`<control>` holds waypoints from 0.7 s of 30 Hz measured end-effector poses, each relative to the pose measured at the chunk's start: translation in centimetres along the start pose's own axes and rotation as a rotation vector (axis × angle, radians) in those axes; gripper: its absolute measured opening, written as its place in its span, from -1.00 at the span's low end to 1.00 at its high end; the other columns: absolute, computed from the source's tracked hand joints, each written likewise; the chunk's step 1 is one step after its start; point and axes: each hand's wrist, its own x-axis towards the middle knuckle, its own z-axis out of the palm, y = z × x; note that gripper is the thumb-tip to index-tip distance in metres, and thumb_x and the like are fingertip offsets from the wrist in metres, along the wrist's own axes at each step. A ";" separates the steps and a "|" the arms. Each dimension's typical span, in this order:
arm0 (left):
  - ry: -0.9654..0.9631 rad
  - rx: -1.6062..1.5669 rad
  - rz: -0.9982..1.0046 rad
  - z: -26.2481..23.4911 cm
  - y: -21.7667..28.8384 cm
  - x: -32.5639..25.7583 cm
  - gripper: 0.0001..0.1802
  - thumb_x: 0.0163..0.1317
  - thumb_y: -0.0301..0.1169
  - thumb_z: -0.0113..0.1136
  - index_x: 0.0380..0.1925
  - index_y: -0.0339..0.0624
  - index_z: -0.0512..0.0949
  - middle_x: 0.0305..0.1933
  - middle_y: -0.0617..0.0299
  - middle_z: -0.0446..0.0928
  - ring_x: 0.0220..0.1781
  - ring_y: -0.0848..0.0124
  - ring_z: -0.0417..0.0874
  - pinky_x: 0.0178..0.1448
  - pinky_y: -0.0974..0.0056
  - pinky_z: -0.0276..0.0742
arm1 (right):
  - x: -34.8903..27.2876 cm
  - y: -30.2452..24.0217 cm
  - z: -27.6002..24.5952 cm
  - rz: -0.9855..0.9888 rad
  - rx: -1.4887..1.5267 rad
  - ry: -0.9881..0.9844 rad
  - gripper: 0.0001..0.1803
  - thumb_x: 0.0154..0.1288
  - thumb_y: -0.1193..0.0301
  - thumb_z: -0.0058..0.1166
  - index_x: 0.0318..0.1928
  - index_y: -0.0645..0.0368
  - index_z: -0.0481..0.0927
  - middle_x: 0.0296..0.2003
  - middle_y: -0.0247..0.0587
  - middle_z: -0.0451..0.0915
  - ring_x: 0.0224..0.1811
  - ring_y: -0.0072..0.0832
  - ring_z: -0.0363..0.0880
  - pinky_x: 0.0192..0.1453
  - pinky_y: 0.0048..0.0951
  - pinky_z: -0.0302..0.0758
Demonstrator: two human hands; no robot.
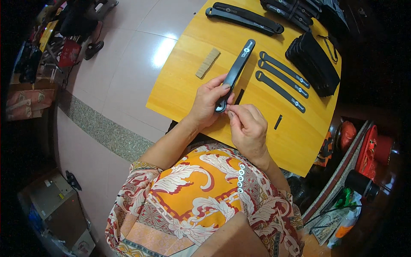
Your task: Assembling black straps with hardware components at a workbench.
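My left hand (207, 103) is closed round a bundle of black straps (238, 63), held at a slant over the near part of the table. The bundle's slotted, rounded end points toward me. Against that end, my right hand (250, 126) has its thumb and finger pinched together; what lies between them is too small to make out. A narrow black strip (239, 97) lies on the table just beyond my fingers. Right of my hands, three flat black straps with slotted heads (280, 91) lie side by side. A shorter black strip (278, 122) rests nearer the right edge.
A folded tan strip (208, 63) lies left of the bundle on the yellow wooden table (180, 81). More strap bundles (244, 18) are at the far side, and a fanned black stack (312, 64) stands at the right. Red items (371, 152) crowd a shelf beyond the right edge.
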 end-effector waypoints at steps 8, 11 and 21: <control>-0.003 0.017 0.014 0.2 0.0 0.2 -0.57 0.23 -0.43 -0.05 0.12 -0.25 0.31 -0.55 0.24 0.42 -0.61 0.57 0.39 -0.58 0.50 0.32 | 0.2 0.1 0.1 -0.004 -0.047 0.018 -0.85 -0.02 0.68 0.11 -0.35 0.29 0.54 -0.46 -0.11 0.53 -0.42 -0.24 0.52 -0.36 -0.37 0.42; 0.010 0.059 0.033 0.4 -0.1 0.1 -0.57 0.23 -0.43 -0.05 0.11 -0.26 0.31 -0.55 0.25 0.41 -0.60 0.57 0.39 -0.57 0.50 0.32 | 0.3 -0.1 -0.1 -0.038 -0.090 0.026 -0.84 -0.04 0.67 0.12 -0.36 0.29 0.54 -0.46 -0.10 0.52 -0.41 -0.23 0.50 -0.34 -0.34 0.41; 0.030 0.120 0.079 0.8 -0.3 0.1 -0.58 0.22 -0.45 -0.07 0.10 -0.31 0.33 -0.55 0.30 0.38 -0.53 0.60 0.36 -0.47 0.52 0.27 | 0.1 0.1 -0.3 -0.057 -0.103 0.030 -0.83 -0.07 0.67 0.13 -0.37 0.28 0.55 -0.44 -0.10 0.49 -0.38 -0.21 0.47 -0.32 -0.33 0.40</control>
